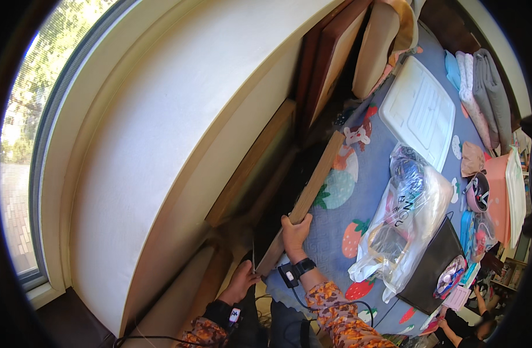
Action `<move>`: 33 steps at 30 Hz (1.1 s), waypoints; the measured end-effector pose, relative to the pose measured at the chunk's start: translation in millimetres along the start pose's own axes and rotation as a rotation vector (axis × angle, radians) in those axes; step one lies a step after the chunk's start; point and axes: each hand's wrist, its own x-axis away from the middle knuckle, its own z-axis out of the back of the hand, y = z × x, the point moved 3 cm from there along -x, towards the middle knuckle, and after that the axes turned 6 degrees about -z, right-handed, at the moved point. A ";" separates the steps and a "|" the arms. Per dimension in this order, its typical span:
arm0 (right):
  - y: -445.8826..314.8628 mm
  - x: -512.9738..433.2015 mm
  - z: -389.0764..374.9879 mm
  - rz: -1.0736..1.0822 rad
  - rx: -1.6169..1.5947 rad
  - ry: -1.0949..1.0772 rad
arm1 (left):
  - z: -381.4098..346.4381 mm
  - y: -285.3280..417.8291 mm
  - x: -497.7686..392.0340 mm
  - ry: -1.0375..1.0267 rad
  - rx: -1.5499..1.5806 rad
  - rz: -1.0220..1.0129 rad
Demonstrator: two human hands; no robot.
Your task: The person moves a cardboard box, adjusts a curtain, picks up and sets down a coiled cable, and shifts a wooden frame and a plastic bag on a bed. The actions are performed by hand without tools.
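A long wooden board (314, 182) stands slanted along the near edge of the bed. My right hand (296, 235) is wrapped around its lower half. Close to the board's lower end, my left hand (239, 280) has its fingers curled around a thin, pale strip (253, 256), too small to identify. The fingertips are beside the board's end, and whether they touch it I cannot tell. Both wrists wear black straps with small devices and cables. Beyond the board's left side is a dark gap, with a wood-framed panel (253, 161) against the wall.
The bed's blue strawberry-print sheet (331, 226) carries a clear plastic bag (405, 222), a white plastic lid (418, 108), a black flat case (440, 265), folded bedding (488, 95) and an orange bin (496, 195). A window (20, 165) is at left. Another person (461, 324) is at lower right.
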 end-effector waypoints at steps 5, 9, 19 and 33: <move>-28.0 -2.8 15.2 -0.016 -0.035 -0.012 | -36.7 20.3 8.8 0.032 -0.023 -0.069; -58.9 -28.7 20.3 0.008 -0.019 0.031 | -73.5 48.5 8.0 -0.050 -0.113 -0.166; -111.8 -132.8 -0.9 0.161 0.012 0.069 | -137.5 89.7 -76.1 -0.050 -0.144 -0.287; -137.4 -281.4 -33.9 0.152 0.167 -0.010 | -224.9 150.5 -177.9 0.070 -0.054 -0.305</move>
